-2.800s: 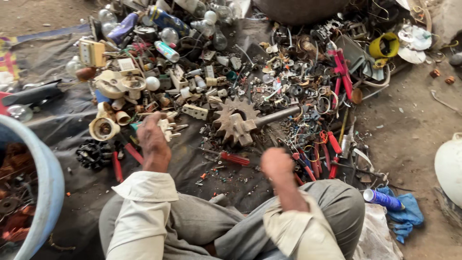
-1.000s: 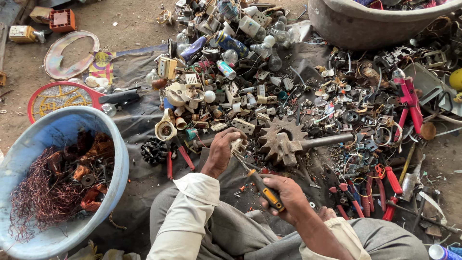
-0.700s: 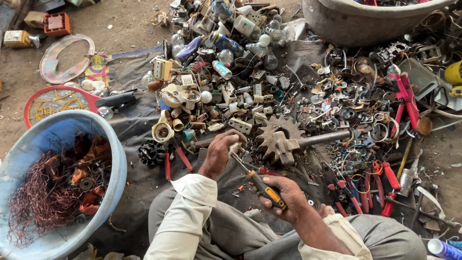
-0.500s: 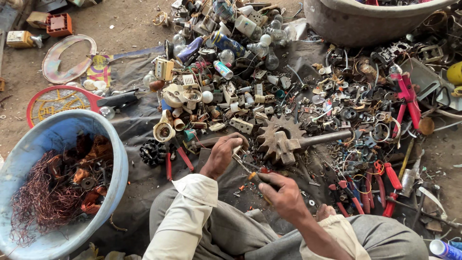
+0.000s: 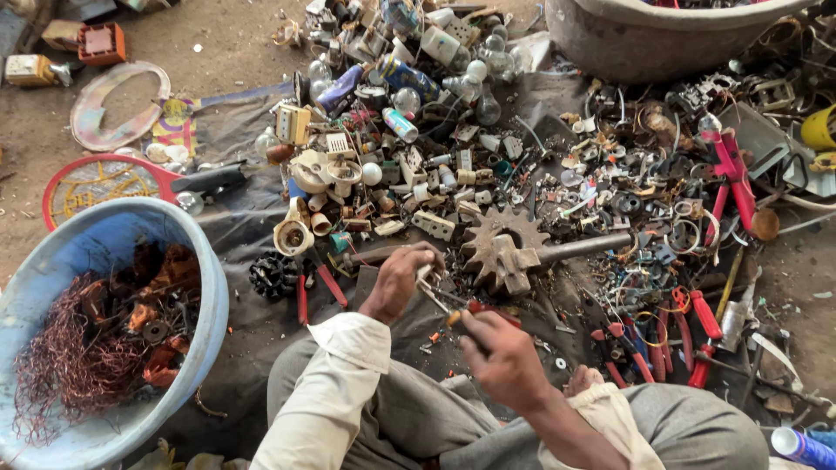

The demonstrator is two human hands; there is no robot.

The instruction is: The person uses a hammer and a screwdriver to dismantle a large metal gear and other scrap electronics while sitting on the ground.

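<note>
A: What do the hands hold right now?

B: The right hand (image 5: 503,355) is closed around a screwdriver (image 5: 453,306) with a red and yellow handle, its shaft pointing up and left. The left hand (image 5: 399,280) is curled shut on a small scrap part (image 5: 424,272), too small to make out, just near the big rusty toothed gear (image 5: 503,250) lying on the dark cloth (image 5: 252,322).

A: How would you do this bit well?

B: I'd say keep the left hand's grip firm and low so the part cannot twist, and set the tip squarely before turning or prying. The tip sits very near the left fingers, so a slip could jab them; pushing away from the hand looks safer. Working over the cloth should catch any loose bits.

A: And the containers?

B: At the near left stands a blue tub (image 5: 205,287), holding a tangle of reddish copper wire (image 5: 65,357) plus some rusty wound pieces. At the far right is a large grey basin (image 5: 644,43); only its wall and rim show, and its contents are mostly out of view.

A: Anything else close by?

B: Red-handled pliers (image 5: 688,335) lie to the right of the knee, a black ribbed part (image 5: 272,274) to the left of the left hand, and a mass of bulbs, sockets and metal scrap spreads beyond.
</note>
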